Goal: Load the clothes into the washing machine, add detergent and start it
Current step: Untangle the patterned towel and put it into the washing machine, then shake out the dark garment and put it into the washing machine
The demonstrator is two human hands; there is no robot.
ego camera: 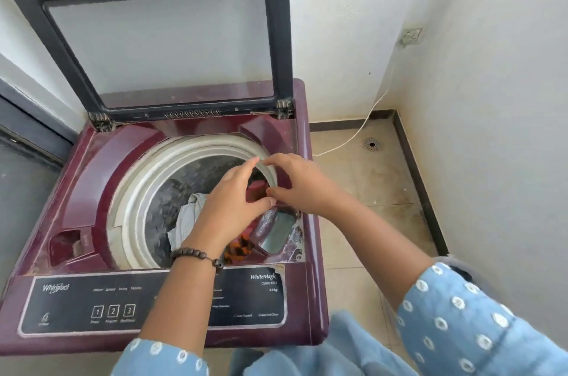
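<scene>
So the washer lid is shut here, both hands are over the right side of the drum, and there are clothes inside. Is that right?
Not quite: the lid is open, standing upright behind the drum, as the head view shows. The rest holds: the left hand and right hand meet over the drum's right side, and clothes lie inside.

To your right you see a beige tiled floor (353,255) with a round floor drain (372,144) — a white cable (362,126) runs up the white wall (341,22) to a wall socket (411,36).
</scene>
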